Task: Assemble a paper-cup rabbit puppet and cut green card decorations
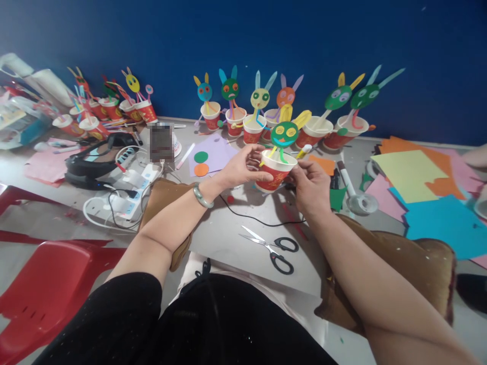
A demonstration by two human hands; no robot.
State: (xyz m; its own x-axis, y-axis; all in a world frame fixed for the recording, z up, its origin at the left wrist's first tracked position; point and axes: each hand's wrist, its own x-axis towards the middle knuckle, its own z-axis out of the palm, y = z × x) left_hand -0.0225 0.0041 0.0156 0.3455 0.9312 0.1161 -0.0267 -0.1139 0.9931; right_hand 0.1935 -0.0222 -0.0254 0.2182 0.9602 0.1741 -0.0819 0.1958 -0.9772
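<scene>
A red paper cup [271,177] with a white rim is held up above the table between both hands. From it rises a green paper face [284,134] with yellow ears, yellow eyes and a blue-and-orange mouth. My left hand [245,166] wraps round the cup's left side, thumb across its front. My right hand [311,183] is closed at the cup's right edge, its fingertips pressed against the side; a small yellow-and-white piece [304,151] stands out just above them. Black-handled scissors [271,247] lie partly open on the table below the hands.
Several finished cup figures, such as one with a cream face [260,98], line the blue wall. Coloured paper [449,223] and a tape roll [367,203] lie to the right. Leftward are a power strip [142,190], a phone [162,142] and a red chair [49,279].
</scene>
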